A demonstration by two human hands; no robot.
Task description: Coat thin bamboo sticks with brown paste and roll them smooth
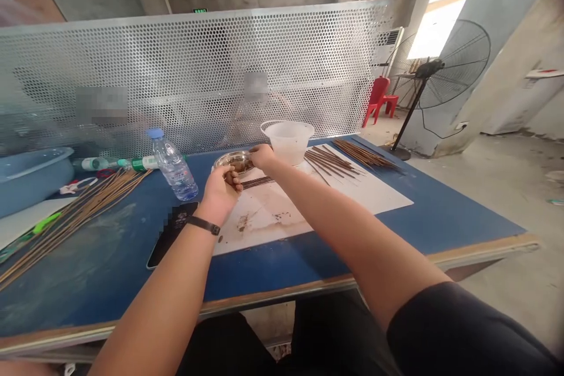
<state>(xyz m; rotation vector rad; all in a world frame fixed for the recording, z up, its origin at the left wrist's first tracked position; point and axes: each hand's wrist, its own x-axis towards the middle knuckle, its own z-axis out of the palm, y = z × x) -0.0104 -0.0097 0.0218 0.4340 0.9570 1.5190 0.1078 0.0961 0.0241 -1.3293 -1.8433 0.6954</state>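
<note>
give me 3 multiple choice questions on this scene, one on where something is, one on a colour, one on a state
1. Where is the red plastic chair?
A. on the tabletop
B. under the tabletop
C. on the floor by the standing fan

2. What colour is the cap of the plastic water bottle?
A. red
B. blue
C. black

3. What state is the shallow metal bowl in, between the left hand and the right hand?
A. holding brown material
B. upside down
C. empty

Answers:
1. C, the chair stands on the floor to the left of the fan.
2. B, the cap at the top of the bottle shows blue.
3. A, the brown material lies inside the bowl.
</note>
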